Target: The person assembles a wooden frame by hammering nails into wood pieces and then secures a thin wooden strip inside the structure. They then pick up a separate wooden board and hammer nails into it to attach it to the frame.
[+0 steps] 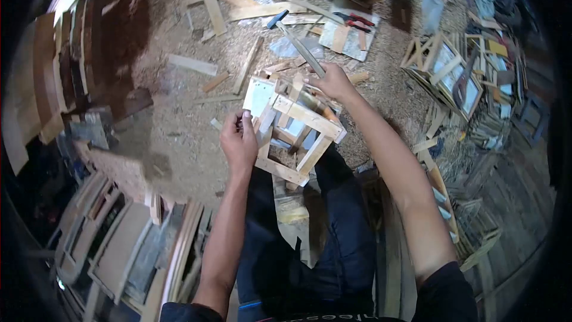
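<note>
A small box-like wooden frame of pale slats rests tilted over my thighs, with a white panel at its upper left. My left hand is closed at the frame's left side, thumb at the panel's lower edge. Some of its fingers are hidden, so any small piece between them does not show. Wrapped round the lower end of a wooden handle, my right hand grips a hammer. The dark hammer head points up and left, apart from the frame.
Red-handled pliers lie on a white board ahead. Loose wood strips cover the sawdust floor. More wooden frames, one with a handsaw, stand at right. Planks lean at left.
</note>
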